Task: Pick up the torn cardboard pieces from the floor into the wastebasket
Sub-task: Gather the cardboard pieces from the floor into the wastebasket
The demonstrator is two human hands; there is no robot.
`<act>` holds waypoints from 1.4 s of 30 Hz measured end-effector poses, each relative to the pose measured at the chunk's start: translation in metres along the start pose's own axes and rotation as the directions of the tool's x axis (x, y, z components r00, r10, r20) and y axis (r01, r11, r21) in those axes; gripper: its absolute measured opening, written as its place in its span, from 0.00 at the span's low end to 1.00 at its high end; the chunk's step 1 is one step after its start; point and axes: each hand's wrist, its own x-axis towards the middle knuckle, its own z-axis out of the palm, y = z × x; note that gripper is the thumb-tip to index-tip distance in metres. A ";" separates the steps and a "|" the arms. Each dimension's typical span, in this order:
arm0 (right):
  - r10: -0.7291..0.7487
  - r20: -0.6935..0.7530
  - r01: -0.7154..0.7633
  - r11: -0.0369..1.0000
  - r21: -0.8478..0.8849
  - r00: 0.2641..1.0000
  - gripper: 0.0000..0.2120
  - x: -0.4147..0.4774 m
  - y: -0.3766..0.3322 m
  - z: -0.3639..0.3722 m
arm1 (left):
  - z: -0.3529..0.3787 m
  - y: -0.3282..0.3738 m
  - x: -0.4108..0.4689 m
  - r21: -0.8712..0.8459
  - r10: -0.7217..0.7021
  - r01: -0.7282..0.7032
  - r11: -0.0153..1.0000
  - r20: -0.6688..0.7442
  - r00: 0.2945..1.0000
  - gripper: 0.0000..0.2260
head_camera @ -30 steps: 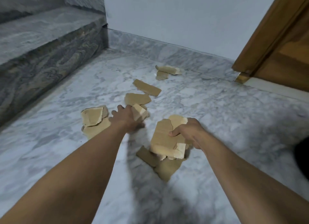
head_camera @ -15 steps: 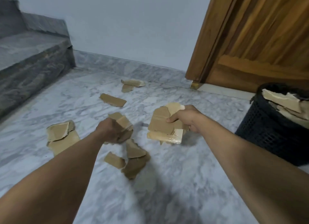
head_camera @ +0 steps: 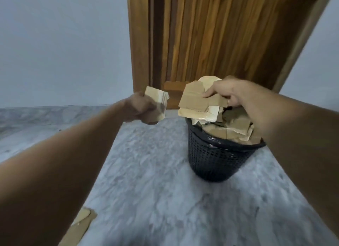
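Wooden door and pale walls over a marble floor

A brown wooden door with vertical grain stands in its frame, flanked by plain pale grey walls. The grey-veined marble floor runs up to a matching marble skirting along the left wall.

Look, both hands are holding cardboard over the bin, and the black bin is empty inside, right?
Not quite. The head view shows the black wastebasket already piled with cardboard above its rim. The rest is close: the right hand holds its stack of pieces over the bin, while the left hand holds a smaller piece just beside it.
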 end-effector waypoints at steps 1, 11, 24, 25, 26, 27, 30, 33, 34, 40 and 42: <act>0.024 -0.051 -0.023 0.999 0.023 0.998 0.23 0.004 0.010 -0.015 | 0.021 0.011 0.015 -0.011 0.001 -0.001 1.000 0.009 1.000 0.13; -0.036 -0.382 -0.003 0.995 -0.101 0.923 0.19 0.040 0.064 -0.048 | 0.116 0.013 0.066 0.109 -0.043 0.055 0.993 -0.110 0.993 0.20; -0.486 0.079 0.477 0.792 -0.380 0.870 0.22 -0.005 0.045 0.263 | -0.108 -0.249 -0.142 0.431 -0.082 0.495 0.754 -0.687 0.722 0.22; -0.462 0.161 0.487 0.788 -0.377 0.872 0.25 -0.015 0.056 0.295 | -0.124 -0.269 -0.166 0.455 -0.084 0.559 0.693 -0.719 0.690 0.25; -0.428 0.249 0.494 0.781 -0.381 0.869 0.29 -0.029 0.069 0.326 | -0.138 -0.288 -0.189 0.480 -0.080 0.616 0.625 -0.745 0.662 0.28; -0.385 0.345 0.504 0.773 -0.386 0.856 0.33 -0.044 0.083 0.355 | -0.151 -0.304 -0.212 0.495 -0.084 0.669 0.554 -0.767 0.636 0.32; -0.249 0.584 0.554 0.712 -0.430 0.773 0.51 -0.095 0.127 0.432 | -0.187 -0.346 -0.267 0.429 -0.203 0.772 0.469 -0.799 0.567 0.43; -0.258 0.674 0.670 0.577 -0.467 0.692 0.63 -0.136 0.159 0.494 | -0.215 -0.376 -0.294 0.478 -0.266 0.774 0.416 -0.750 0.606 0.51; -0.300 0.675 0.708 0.523 -0.474 0.674 0.63 -0.142 0.164 0.510 | -0.222 -0.387 -0.297 0.540 -0.253 0.745 0.391 -0.715 0.651 0.51; -0.494 0.655 0.821 0.343 -0.457 0.572 0.57 -0.101 0.145 0.571 | -0.245 -0.416 -0.275 0.684 -0.116 0.620 0.384 -0.630 0.768 0.47; -0.506 0.667 0.837 0.324 -0.442 0.548 0.56 -0.081 0.132 0.584 | -0.253 -0.414 -0.250 0.669 -0.042 0.611 0.423 -0.660 0.750 0.46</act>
